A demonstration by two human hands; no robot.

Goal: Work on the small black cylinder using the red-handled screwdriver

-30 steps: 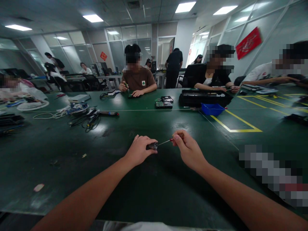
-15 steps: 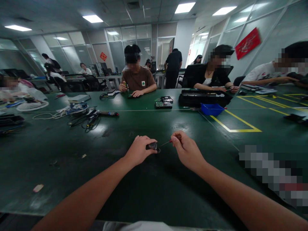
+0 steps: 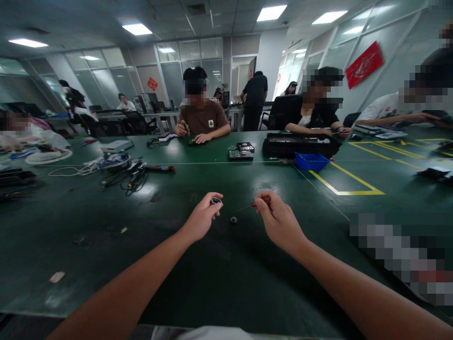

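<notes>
My left hand (image 3: pixel 202 218) is closed around a small dark cylinder (image 3: pixel 216 201), whose round end with a pale rim faces up. Fingers cover most of its body. In my right hand (image 3: pixel 278 212) is a screwdriver (image 3: pixel 253 204) with a reddish-brown handle, its thin shaft pointing left and slightly down. On the green table (image 3: pixel 226 274), between and a little below the hands, lies a small round dark part (image 3: pixel 233 220) with a lighter middle. The screwdriver tip is above and to the right of this part, apparently apart from it.
Ahead are a pair of hard drives (image 3: pixel 241 154), a black casing (image 3: pixel 300 144) and a blue tray (image 3: pixel 312 161). Tangled cables (image 3: pixel 132 174) lie left. A co-worker (image 3: pixel 203 118) sits opposite; others sit further right. A blurred-out object (image 3: pixel 399 255) rests at near right.
My left hand has moved up and left with the cylinder, which has turned upright. The small round part now lies apart from it on the table. My right hand has shifted slightly right.
</notes>
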